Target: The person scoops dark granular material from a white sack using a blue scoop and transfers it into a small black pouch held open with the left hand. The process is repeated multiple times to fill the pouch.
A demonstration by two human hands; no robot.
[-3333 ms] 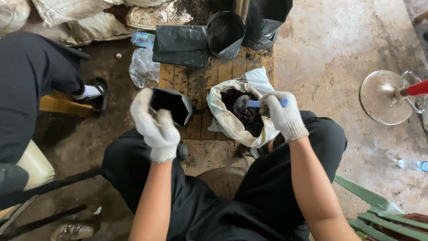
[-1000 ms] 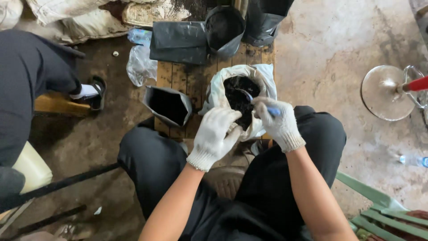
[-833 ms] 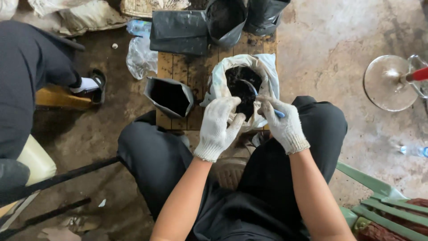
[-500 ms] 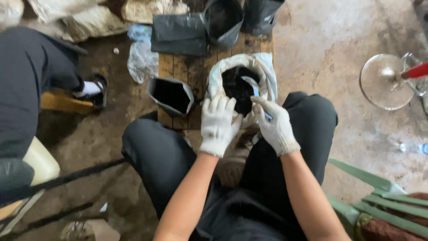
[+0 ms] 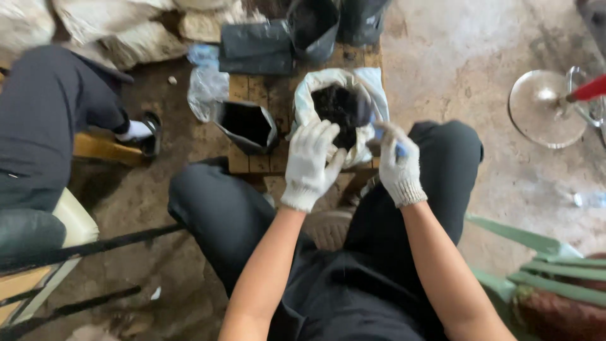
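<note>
1. Between the seated person's knees, on a low bench (image 5: 252,95) of wooden slats, stands a white sack (image 5: 315,95) with its rim rolled down, filled with dark, crumbly soil (image 5: 338,107).
2. Left hand (image 5: 310,165), in a white knit glove, hovers at the sack's near rim with fingers spread apart, holding nothing; the soil lies just ahead of its fingertips.
3. Right hand (image 5: 396,165), gloved alike, is clamped on a small blue-handled tool (image 5: 386,137) at the sack's right edge; the tool's working end is blurred, so its shape cannot be told. The handle points in toward the soil.
4. Both hands are about equally near the sack; the left is closer to its middle.
5. Just left of the sack, apart from it, stands an open black plastic grow bag (image 5: 246,125), soft-walled and dark inside, nearer the left hand.
6. Farther back lie more black bags (image 5: 255,47), folded flat, and a crumpled clear plastic bag (image 5: 205,91).
</note>
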